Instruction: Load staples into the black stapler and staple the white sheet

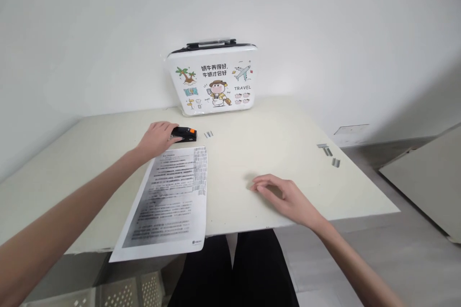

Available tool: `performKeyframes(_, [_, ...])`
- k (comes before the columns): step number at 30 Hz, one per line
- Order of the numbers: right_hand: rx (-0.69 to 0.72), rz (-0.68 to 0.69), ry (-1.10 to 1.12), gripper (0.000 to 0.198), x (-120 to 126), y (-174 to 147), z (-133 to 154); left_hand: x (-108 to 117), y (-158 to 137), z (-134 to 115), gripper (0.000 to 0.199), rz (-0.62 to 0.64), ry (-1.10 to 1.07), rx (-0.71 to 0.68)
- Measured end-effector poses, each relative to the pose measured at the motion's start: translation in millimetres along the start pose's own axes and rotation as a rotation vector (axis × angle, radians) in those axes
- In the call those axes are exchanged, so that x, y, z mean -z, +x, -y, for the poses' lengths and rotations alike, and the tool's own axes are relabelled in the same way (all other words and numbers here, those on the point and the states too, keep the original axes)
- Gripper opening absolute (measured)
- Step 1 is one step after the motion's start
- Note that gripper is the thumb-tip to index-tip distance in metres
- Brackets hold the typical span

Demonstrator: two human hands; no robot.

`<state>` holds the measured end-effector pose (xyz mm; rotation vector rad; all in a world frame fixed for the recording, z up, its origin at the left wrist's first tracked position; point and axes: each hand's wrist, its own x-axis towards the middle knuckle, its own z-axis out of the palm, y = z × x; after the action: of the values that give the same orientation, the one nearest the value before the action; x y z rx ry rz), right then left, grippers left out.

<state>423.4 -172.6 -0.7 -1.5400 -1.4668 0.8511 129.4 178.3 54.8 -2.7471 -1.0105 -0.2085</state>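
Note:
My left hand (156, 138) is closed over a black stapler (188, 134) with an orange patch, lying at the top edge of a printed sheet of paper (169, 201). Small grey marks that look like rows of staples run down the sheet's upper right side. The sheet's lower end hangs over the table's front edge. My right hand (281, 196) rests near that edge, right of the paper. Its fingers are loosely bent, with a gap between thumb and forefinger and nothing visible in them. A few loose staples (208, 134) lie just right of the stapler.
A white cartoon-printed case (216, 81) with a black handle stands against the wall at the back of the pale table (245, 148). Several short staple strips (327, 152) lie near the table's right edge. Crates with holes (120, 292) are on the floor at lower left.

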Motion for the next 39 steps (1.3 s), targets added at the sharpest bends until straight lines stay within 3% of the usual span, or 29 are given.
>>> performKeyframes(2, [0.002,-0.006,0.003,0.031,1,0,1,2,11,10,0.056,0.117,0.029,0.018])
performKeyframes(5, [0.013,-0.009,0.009,0.035,1,0,1,8,18,16,0.053,0.179,-0.013,0.043])
performKeyframes(10, [0.046,-0.003,0.019,0.035,2,0,0,35,14,11,0.050,0.078,-0.067,0.048])
performKeyframes(14, [0.048,-0.001,0.009,0.035,1,0,-1,68,5,-27,0.047,-0.033,-0.045,-0.036])
performKeyframes(18, [0.046,-0.088,-0.064,0.039,-2,-1,-7,83,-8,-98,0.038,0.055,-0.116,-0.127])
performKeyframes(23, [0.006,-0.345,-0.072,0.044,-2,0,-15,66,-22,-182,0.024,0.126,-0.247,-0.341])
performKeyframes(28, [-0.092,-0.415,0.062,0.046,2,3,-16,51,-29,-226,0.020,0.112,-0.260,-0.476])
performKeyframes(33, [-0.060,-0.379,0.019,0.044,1,4,-16,36,-37,-232,0.018,0.088,-0.370,-0.447])
performKeyframes(39, [-0.065,-0.335,-0.008,0.044,2,4,-16,16,-50,-211,0.045,0.102,-0.674,-0.197])
